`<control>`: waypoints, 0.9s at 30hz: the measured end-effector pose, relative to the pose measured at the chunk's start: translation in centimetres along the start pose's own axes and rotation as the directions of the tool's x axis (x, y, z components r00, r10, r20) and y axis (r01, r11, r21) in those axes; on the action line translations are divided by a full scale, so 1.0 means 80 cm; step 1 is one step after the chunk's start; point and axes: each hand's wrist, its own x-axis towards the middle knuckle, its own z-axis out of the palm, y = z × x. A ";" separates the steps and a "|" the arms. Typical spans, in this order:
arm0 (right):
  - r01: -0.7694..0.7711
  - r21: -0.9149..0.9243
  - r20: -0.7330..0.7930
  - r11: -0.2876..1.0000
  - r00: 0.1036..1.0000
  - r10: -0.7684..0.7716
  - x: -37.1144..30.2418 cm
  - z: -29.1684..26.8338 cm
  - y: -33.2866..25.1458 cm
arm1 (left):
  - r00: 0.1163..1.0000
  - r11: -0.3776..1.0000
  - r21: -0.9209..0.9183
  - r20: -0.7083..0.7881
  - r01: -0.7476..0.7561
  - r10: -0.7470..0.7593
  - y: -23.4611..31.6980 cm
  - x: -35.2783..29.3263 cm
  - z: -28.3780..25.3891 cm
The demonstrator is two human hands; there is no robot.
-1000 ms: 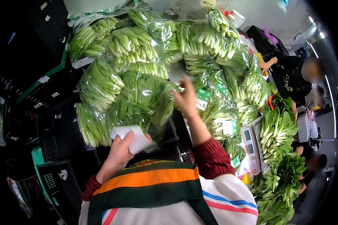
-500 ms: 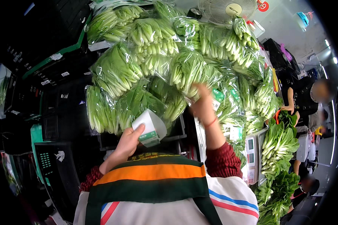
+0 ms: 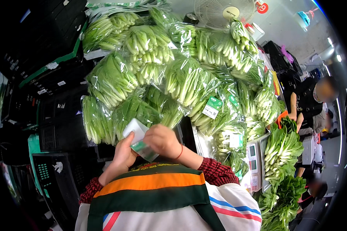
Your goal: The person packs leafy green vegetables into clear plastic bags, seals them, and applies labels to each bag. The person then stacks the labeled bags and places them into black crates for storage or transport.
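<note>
My left hand [image 3: 122, 154] pinches a curled strip of white-and-green stickers [image 3: 134, 129] close to my chest. Against the strip's right side is my right hand [image 3: 162, 139], its fingers drawn together on the stickers' edge; the fingertips are partly hidden. Just beyond both hands lie clear bags of leafy greens with pale stalks [image 3: 186, 82], heaped in several layers. One bag to the right carries a green-and-white label [image 3: 212, 107] on its upper face. Another labelled bag [image 3: 223, 141] sits nearer to me.
A scale [image 3: 254, 159] stands at the right, with loose leafy greens [image 3: 279, 152] past it. Black crates [image 3: 58, 173] are stacked on the left. A fan [image 3: 224, 13] is at the far end. Two other people [image 3: 310, 98] are at the far right.
My right hand has come back from the bags on the right to the sticker strip in my left hand. The label it partly covered now shows fully on its bag.
</note>
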 end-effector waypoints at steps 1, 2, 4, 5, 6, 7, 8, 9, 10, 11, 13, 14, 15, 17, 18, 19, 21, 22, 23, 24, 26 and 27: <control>-0.115 0.187 -0.039 0.976 0.992 0.124 0.007 -0.003 0.006 | 0.999 0.999 -0.024 -0.027 -0.036 0.035 0.002 -0.005 -0.002; -0.270 0.256 -0.074 0.928 0.952 0.298 0.016 -0.017 0.012 | 0.989 0.994 0.050 -0.109 -0.098 0.102 0.010 -0.007 -0.015; -0.569 0.340 -0.220 0.749 0.726 0.651 0.033 -0.055 0.055 | 0.939 0.958 0.145 -0.209 -0.246 0.273 0.043 -0.014 -0.055; -0.588 0.399 -0.318 0.703 0.631 0.708 0.040 -0.078 0.092 | 0.901 0.926 0.168 -0.228 -0.338 0.370 0.059 -0.020 -0.071; -0.589 0.463 -0.403 0.663 0.526 0.749 0.047 -0.098 0.130 | 0.849 0.873 0.124 -0.205 -0.471 0.487 0.079 -0.034 -0.081; -0.731 0.093 -0.462 0.676 0.570 0.680 0.042 -0.122 0.170 | 0.815 0.834 0.169 -0.182 -0.525 0.550 0.096 -0.046 -0.090; -0.712 -0.465 -0.488 0.526 0.702 0.518 0.033 -0.132 0.196 | 0.774 0.786 0.213 -0.158 -0.580 0.613 0.110 -0.059 -0.095; -0.627 -0.547 -0.527 0.555 0.772 0.354 0.037 -0.124 0.191 | 0.734 0.747 0.233 -0.158 -0.622 0.661 0.116 -0.070 -0.101; -0.533 -0.625 -0.544 0.569 0.821 0.171 0.044 -0.116 0.183 | 0.755 0.768 0.229 -0.159 -0.598 0.636 0.118 -0.079 -0.104; -0.457 -0.652 -0.477 0.605 0.868 0.141 0.050 -0.102 0.156 | 0.777 0.786 0.193 -0.137 -0.587 0.614 0.112 -0.079 -0.107; -0.624 -0.039 -0.242 0.780 0.764 0.599 0.069 -0.038 0.087 | 0.831 0.835 0.113 -0.094 -0.538 0.548 0.095 -0.071 -0.104; -0.418 -0.039 -0.004 0.908 0.908 0.418 0.050 -0.008 0.083 | 0.862 0.867 0.053 -0.089 -0.496 0.499 0.088 -0.068 -0.087; -0.510 0.291 0.248 0.810 0.858 0.451 0.066 0.010 0.030 | 0.879 0.880 0.011 -0.057 -0.474 0.474 0.080 -0.064 -0.078; -0.469 0.418 0.483 0.778 0.840 0.247 0.056 0.056 -0.002 | 0.901 0.898 -0.080 -0.074 -0.432 0.427 0.074 -0.055 -0.060; -0.561 0.403 0.667 0.723 0.721 0.187 0.054 0.068 -0.011 | 0.913 0.900 -0.154 -0.053 -0.407 0.404 0.071 -0.048 -0.064; -0.649 0.420 0.657 0.634 0.700 0.281 0.052 0.081 -0.019 | 0.905 0.888 -0.193 -0.006 -0.418 0.425 0.068 -0.047 -0.067; -0.785 0.453 0.640 0.422 0.616 0.459 0.049 0.099 -0.031 | 0.880 0.861 -0.271 0.087 -0.430 0.467 0.061 -0.045 -0.074; -0.782 0.399 0.633 0.479 0.613 0.472 0.055 0.098 -0.036 | 0.911 0.905 0.140 0.167 -0.401 0.377 0.056 -0.040 -0.095; -0.776 0.342 0.624 0.530 0.610 0.489 0.064 0.090 -0.046 | 0.912 0.862 0.299 0.134 -0.410 0.388 0.052 -0.048 -0.093; -0.766 0.283 0.613 0.577 0.607 0.506 0.068 0.087 -0.052 | 0.910 0.797 0.450 0.103 -0.403 0.402 0.050 -0.055 -0.091; -0.575 0.239 0.388 0.783 0.795 0.466 0.057 0.094 -0.054 | 0.921 0.842 0.394 0.035 -0.368 0.387 0.048 -0.052 -0.096; -0.540 0.280 0.276 0.794 0.837 0.472 0.053 0.099 -0.059 | 0.926 0.863 0.364 0.001 -0.351 0.376 0.047 -0.050 -0.098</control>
